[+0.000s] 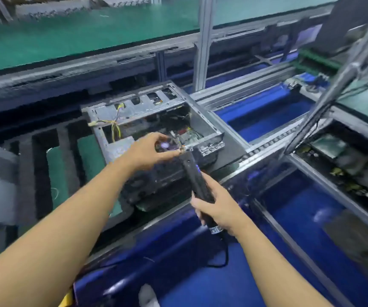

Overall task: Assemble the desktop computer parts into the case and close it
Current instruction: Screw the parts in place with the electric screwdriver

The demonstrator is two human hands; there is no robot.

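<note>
At the left we see a dark slotted pallet point(25, 173) on the bench, carrying the open computer case point(207, 127), which lies on its side with yellow wires point(115, 127) trailing inside. Over the case's near edge, our left hand point(147, 151) pinches the tip of the electric screwdriver point(195, 176) between thumb and fingertips; it is too blurred to tell whether a screw sits there. Our right hand point(218, 207) wraps round the screwdriver's black body, its cable point(225, 255) hanging below.
</note>
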